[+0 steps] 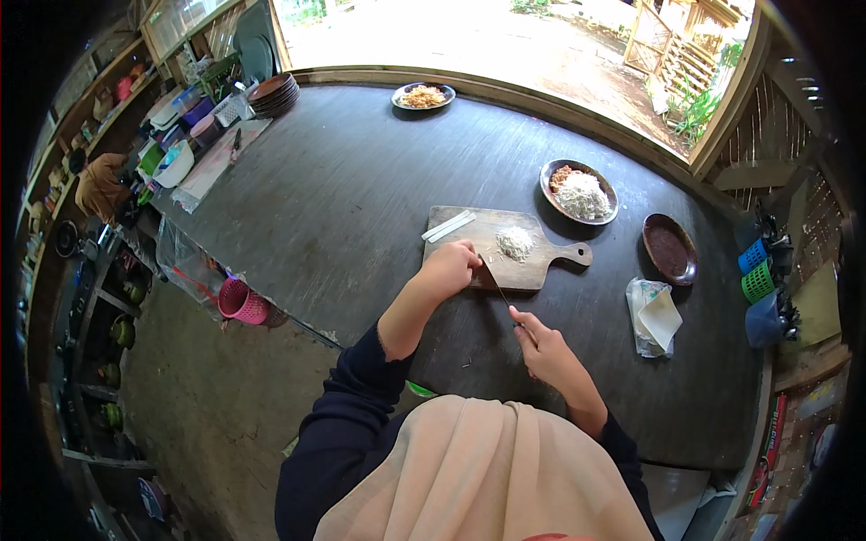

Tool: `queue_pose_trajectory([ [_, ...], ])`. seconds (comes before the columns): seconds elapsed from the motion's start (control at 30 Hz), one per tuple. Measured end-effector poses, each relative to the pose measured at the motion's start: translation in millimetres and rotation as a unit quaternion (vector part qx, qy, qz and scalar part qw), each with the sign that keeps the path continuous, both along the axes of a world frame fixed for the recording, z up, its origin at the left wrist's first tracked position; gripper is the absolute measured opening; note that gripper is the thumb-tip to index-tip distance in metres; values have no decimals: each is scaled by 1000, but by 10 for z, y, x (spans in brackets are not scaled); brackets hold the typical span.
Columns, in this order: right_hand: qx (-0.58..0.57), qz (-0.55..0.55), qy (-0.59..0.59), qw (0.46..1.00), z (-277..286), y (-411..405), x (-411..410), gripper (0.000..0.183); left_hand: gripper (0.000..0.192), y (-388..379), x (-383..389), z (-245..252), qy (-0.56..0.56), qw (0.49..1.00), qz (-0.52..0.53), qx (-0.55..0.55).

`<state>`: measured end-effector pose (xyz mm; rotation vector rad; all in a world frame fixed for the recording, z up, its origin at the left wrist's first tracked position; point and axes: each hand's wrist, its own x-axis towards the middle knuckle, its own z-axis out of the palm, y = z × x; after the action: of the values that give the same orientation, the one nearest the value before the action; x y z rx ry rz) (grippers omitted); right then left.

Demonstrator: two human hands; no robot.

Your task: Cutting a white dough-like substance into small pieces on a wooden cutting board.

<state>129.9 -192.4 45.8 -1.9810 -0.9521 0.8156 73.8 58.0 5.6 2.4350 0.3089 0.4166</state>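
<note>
A wooden cutting board (549, 260) with a handle lies on the dark table. My right hand (544, 346) is closed round the handle of a knife (498, 285), whose blade reaches over the board's near edge. My left hand (452, 267) rests on the board beside the blade tip, fingers bent down; whatever lies under them is hidden. A small heap of thin pale shreds (515, 243) sits on the board, right of the blade. Pale flat strips (448, 226) lie at its upper left corner. Beyond the board, a round plate holds more white shreds (582, 196) and a reddish-brown food (561, 177).
An oval brown dish (670, 249) and a plastic packet with pale sheets (655, 318) lie at the right. A plate of shredded food (423, 97) stands near the window ledge. Stacked brown plates (274, 95) and tubs are at the far left. Another person (101, 186) is beyond the table's left side.
</note>
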Motion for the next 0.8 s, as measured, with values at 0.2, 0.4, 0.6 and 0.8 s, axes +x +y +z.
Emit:
queue_pose_trajectory([
  [0.2,-15,-13,47,999,115,18,-16,37,19,4,-7,-20,-7,1000,-2,0],
  [0.4,-21,-5,46,999,155,-34,-54,39,16,-18,-22,24,-1,1000,0,-1],
  [0.6,-31,-4,56,998,140,-32,-21,39,15,-7,-39,24,0,1000,0,-14],
  [0.8,58,15,-61,996,-71,24,28,38,19,-22,-8,70,1,1000,5,-18],
])
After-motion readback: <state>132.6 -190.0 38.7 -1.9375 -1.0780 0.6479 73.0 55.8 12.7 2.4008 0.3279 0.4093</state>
